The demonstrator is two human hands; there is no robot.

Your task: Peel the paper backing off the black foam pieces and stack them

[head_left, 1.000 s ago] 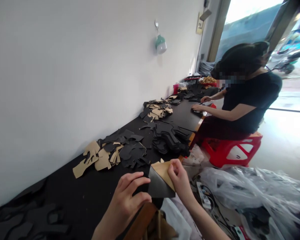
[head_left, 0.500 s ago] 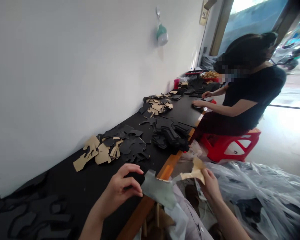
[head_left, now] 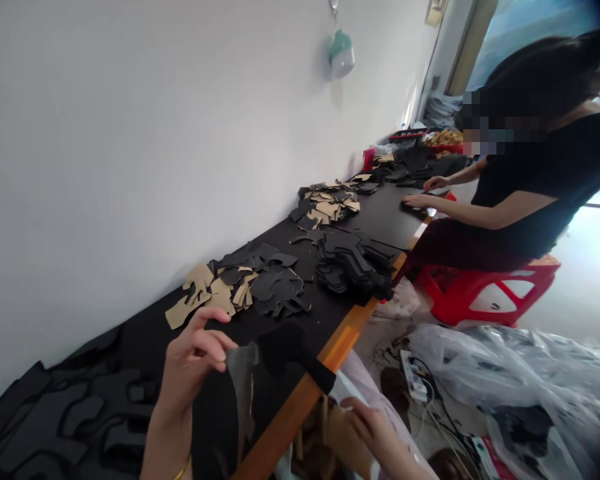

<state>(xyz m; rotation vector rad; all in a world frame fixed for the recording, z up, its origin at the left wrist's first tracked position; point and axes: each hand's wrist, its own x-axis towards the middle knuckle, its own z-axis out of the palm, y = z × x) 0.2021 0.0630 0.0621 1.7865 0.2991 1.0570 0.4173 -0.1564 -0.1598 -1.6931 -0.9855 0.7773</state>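
My left hand (head_left: 193, 360) is raised over the near part of the black table, its fingertips pinching the top of a thin grey sheet cutout (head_left: 243, 393). The cutout hangs down edge-on, with a ragged pale edge. To its right, a flat black cutout (head_left: 287, 350) reaches across the table's orange wooden edge. Whether it lies on the table is unclear. Below that edge, by my lap, is my right hand (head_left: 373, 430), blurred, with its fingers partly hidden. Tan scraps (head_left: 347, 443) are just under it; I cannot tell whether it grips any.
Black and tan cutouts (head_left: 220, 297) lie along the wall, with a stack of black pieces (head_left: 357, 260) beyond. Thick black shapes (head_left: 65, 420) cover the near left. A co-worker (head_left: 540, 180) sits on a red stool (head_left: 485, 293). Clear plastic sheeting (head_left: 460, 353) and a power strip (head_left: 413, 377) lie on the floor.
My right hand has moved down and left to below the table edge, away from where it held up a tan piece. My left hand has shifted left and now pinches the grey sheet.
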